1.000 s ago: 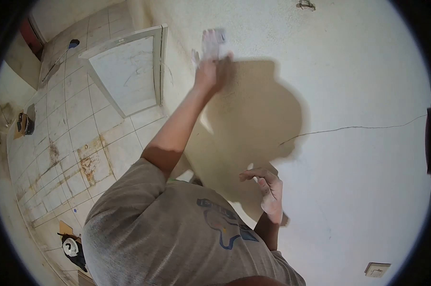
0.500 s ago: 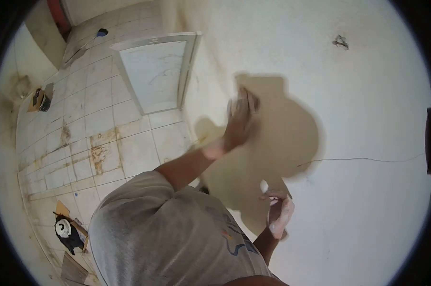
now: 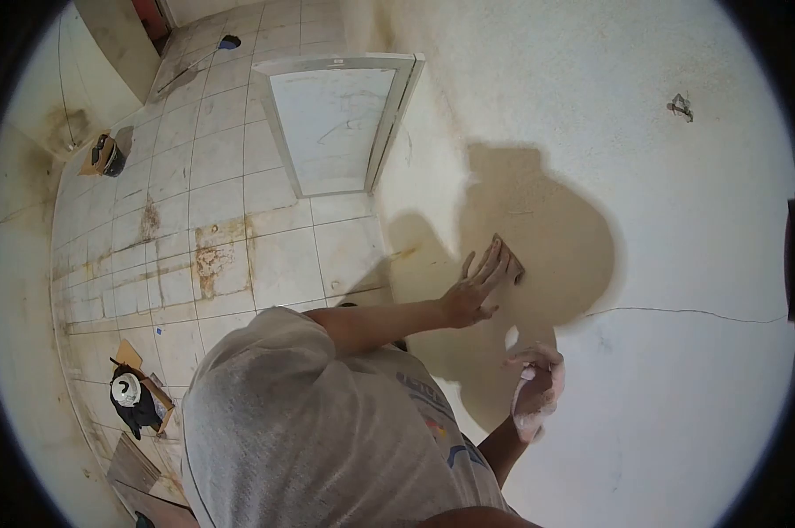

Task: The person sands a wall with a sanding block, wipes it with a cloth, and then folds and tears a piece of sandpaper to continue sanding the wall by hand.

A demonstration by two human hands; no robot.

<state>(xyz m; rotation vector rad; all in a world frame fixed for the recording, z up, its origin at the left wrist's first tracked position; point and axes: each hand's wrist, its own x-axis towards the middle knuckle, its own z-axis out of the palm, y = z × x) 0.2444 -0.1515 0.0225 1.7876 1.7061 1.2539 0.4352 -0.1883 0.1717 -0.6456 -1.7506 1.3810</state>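
Observation:
My left hand (image 3: 478,289) is against the wall (image 3: 679,220), fingers stretched up over a small dark brown piece of sandpaper (image 3: 514,264) and pressing it to the plaster. My right hand (image 3: 540,396) is lower, close to the wall, its fingers curled and coated with white dust or putty. Something whitish shows between the fingers; I cannot tell what it is. The shadow of my head and arms falls across the wall around both hands. A thin crack (image 3: 679,310) runs across the plaster to the right.
A white-framed panel (image 3: 336,132) stands beside the wall. On the stained tile floor (image 3: 265,255) lie a broom (image 3: 228,42), a bucket (image 3: 113,160) with cardboard, and a black bag with a white round item (image 3: 126,389). Wires (image 3: 681,107) poke from the wall.
My left hand has moved down the wall with the sandpaper, nearer to my right hand. My right hand stays curled near the wall. The view has shifted slightly.

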